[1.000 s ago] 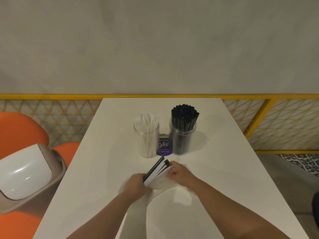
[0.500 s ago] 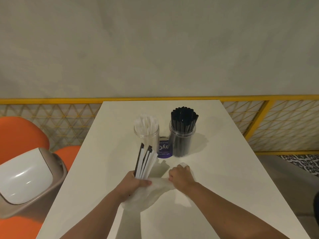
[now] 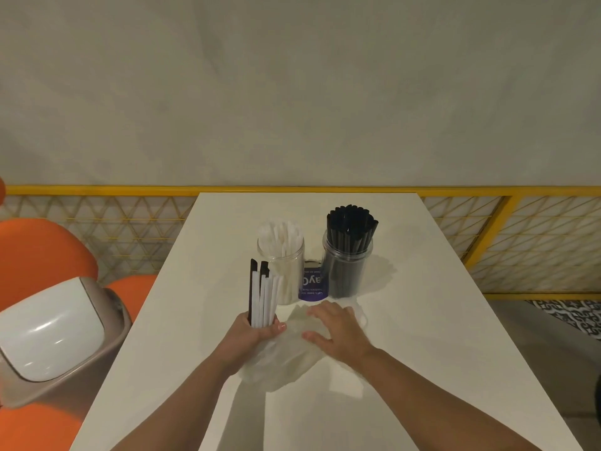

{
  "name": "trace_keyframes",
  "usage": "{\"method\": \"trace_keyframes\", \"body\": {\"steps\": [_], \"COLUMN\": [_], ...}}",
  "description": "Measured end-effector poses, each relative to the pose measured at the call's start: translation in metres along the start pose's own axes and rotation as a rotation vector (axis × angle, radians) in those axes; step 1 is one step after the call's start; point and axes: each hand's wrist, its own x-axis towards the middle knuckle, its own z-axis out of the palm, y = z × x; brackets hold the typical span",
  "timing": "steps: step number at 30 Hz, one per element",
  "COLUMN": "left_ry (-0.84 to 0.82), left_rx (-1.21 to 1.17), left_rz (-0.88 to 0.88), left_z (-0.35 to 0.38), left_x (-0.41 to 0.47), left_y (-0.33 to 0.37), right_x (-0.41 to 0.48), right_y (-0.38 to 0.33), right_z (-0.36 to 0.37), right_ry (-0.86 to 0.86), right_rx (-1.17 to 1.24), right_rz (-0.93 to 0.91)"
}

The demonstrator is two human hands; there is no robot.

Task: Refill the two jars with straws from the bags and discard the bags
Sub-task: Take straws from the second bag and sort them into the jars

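Here we hold a mixed bundle of straws (image 3: 260, 297) upright in our left hand (image 3: 252, 333), grip clamped around their lower ends, so black and white can be sorted into the jars. Our right hand (image 3: 335, 333) lies flat and spread on the clear bag (image 3: 286, 362), pinning it to the tabletop (image 3: 422, 320). The straws rise just in front of the white-straw jar (image 3: 281, 265); the black-straw jar (image 3: 347, 255) stands beside it.

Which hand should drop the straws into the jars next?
Left, probably. The left hand already grips the mixed bundle of straws upright, near the white-straw jar. The right hand rests flat on the plastic bag, holding no straws.
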Motion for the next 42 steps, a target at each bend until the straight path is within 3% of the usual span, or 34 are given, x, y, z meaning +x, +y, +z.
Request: {"method": "trace_keyframes", "body": {"steps": [4,9,14,17,19,22,24,34,42], "left_ry": [-0.02,0.105,0.118,0.091,0.062,0.007,-0.018,0.01,0.158], "left_rx": [-0.042,-0.082,-0.168,-0.183,-0.19,-0.206,-0.2,-0.171,-0.277], "left_rz": [0.039,0.098,0.164,0.181,0.194,0.222,0.239,0.267,0.215], "left_z": [0.01,0.009,0.002,0.005,0.01,0.016,0.021,0.027,0.03], "left_x": [-0.001,0.003,0.004,0.002,0.0,-0.003,-0.005,-0.013,-0.014], "left_y": [0.013,0.033,0.054,0.062,0.066,0.071,0.074,0.078,0.077], "right_x": [0.001,-0.003,0.003,0.022,0.032,0.041,0.043,0.048,0.054], "right_y": [-0.005,-0.001,-0.006,-0.018,-0.034,-0.069,-0.088,-0.114,-0.121], "right_z": [0.009,0.009,-0.017,-0.046,-0.064,-0.089,-0.099,-0.1,-0.09], "right_ry": [-0.201,-0.34,-0.488,-0.549,-0.424,-0.056,0.056,0.086,0.192], "right_rx": [-0.241,-0.426,-0.322,-0.105,0.11,0.507,0.614,0.671,0.74], "right_rz": [-0.091,0.06,0.171,0.178,0.108,0.06,0.076,0.191,0.294]}}
